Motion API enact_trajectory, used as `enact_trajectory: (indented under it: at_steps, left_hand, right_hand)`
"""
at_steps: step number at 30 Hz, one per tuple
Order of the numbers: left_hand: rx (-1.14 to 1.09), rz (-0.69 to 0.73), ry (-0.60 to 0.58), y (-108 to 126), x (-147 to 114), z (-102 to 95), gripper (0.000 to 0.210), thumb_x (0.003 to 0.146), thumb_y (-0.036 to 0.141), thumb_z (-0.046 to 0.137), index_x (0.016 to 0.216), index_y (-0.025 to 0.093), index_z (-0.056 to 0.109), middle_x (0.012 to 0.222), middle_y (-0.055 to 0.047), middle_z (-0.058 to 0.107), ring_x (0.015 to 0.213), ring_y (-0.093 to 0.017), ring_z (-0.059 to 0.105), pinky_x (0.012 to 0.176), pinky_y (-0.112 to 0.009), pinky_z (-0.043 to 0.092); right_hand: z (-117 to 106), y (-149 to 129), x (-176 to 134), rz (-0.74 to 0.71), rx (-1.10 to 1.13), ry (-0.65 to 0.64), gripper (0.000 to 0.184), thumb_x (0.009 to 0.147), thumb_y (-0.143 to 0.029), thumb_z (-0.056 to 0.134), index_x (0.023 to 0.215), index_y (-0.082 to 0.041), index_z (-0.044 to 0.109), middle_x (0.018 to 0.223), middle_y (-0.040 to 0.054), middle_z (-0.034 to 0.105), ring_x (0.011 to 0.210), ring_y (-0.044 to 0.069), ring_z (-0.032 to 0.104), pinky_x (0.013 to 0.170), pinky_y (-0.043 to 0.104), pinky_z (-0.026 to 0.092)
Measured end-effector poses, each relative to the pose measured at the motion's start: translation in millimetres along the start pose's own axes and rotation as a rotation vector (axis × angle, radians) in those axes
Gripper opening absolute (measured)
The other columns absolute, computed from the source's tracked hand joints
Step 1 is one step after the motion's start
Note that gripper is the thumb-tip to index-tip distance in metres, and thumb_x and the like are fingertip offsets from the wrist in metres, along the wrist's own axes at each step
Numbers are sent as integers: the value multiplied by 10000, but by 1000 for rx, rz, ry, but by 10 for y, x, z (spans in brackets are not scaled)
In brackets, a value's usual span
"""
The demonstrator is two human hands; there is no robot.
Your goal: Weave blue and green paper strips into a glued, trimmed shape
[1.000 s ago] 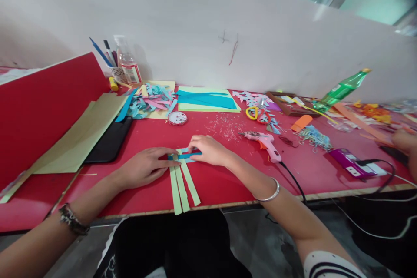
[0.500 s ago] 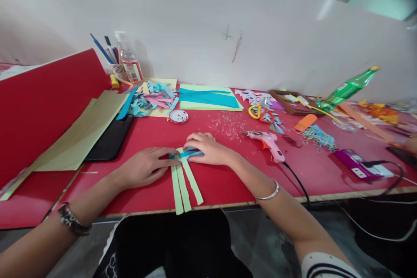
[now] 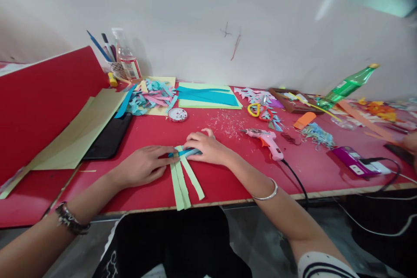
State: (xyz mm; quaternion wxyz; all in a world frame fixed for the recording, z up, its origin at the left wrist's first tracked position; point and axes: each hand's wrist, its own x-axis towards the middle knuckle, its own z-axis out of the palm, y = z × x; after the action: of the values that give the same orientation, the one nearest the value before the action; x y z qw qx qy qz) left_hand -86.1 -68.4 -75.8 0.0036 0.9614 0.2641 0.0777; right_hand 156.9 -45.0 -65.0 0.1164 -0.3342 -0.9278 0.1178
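Light green paper strips [image 3: 178,184] fan out on the red table, their lower ends toward the front edge. Across their upper ends runs a blue paper strip [image 3: 184,153]. My left hand [image 3: 146,166] comes from the left, its fingertips closed on the green strips where they cross the blue one. From the right, my right hand [image 3: 206,147] has its fingers curled over the blue strip's right end, part of which they hide.
A pink glue gun [image 3: 265,140] lies to the right, its black cord over the table edge. Behind it are scissors [image 3: 259,111]. A white round lid [image 3: 177,114], paper scraps [image 3: 151,95] and blue sheets [image 3: 208,97] lie at the back. A green bottle [image 3: 350,87] leans at right.
The rightmost green strip has swung slightly outward, away from the other strips. Both hands stay at nearly the same place, and the camera view has shifted a little.
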Motion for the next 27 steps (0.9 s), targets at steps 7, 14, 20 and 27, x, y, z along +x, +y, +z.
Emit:
enact_trajectory:
  at_steps: [7,14,20,27]
  left_hand:
    - [16,9,5,15,-2,0,402,870,204,332,1238,276,476,1262,-52,490,1076,-197,509,943,-336,392]
    - [-88,-52,-6,-14,-18,25,384,875,214,328,1247,231,423,1279,-60,477,1129,-187,474,963,-322,363]
    - [-132,-100,34,-11,-25,41,355,876,240,340,1223,190,396,1257,-90,477,1123,-191,470,951,-315,366]
    - [-127,-72,27,10,-12,30,317,868,204,346,1167,192,453,1241,-77,487,1119,-178,473,956,-298,360]
  right_hand:
    - [4,39,-44,78,112,57,224,835,-376,478,931,-203,583,1020,31,548,965,158,500,911,374,147]
    - [-2,17,-25,107,74,34,222,772,-400,571,832,-187,571,1009,33,540,961,172,487,893,372,151]
    - [2,-30,-15,111,-5,69,189,832,-329,504,946,-213,600,1038,46,542,1021,185,460,901,381,140]
    - [13,-139,27,133,51,13,131,802,-278,556,901,-199,592,965,25,590,958,174,508,892,389,125]
